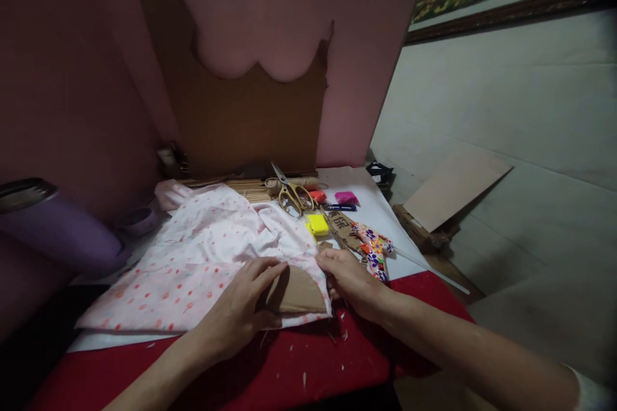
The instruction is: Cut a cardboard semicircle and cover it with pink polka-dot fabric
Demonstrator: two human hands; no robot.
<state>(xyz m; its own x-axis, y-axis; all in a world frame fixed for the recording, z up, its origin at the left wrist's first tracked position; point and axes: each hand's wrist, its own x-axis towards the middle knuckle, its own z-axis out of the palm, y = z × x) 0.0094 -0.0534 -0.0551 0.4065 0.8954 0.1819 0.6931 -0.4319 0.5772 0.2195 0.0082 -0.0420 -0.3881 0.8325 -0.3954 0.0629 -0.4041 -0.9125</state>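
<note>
A curved piece of brown cardboard (301,292) lies on the pink-and-white dotted fabric (178,289), near the cloth's right front corner. My left hand (248,295) is closed on the cardboard's left side, thumb at its lower edge and fingers over its top. At the right, my right hand (349,279) pinches the fabric's edge beside the cardboard's curved side. Some of the right fingers are hidden under the cloth.
Behind the fabric are gold-handled scissors (294,196), a twine roll (272,185), a yellow packet (317,225) and a pink packet (346,197). A flower-patterned glue gun (376,250) with a clear stick lies right. A purple bottle (62,231) stands left; cut cardboard (250,115) leans behind.
</note>
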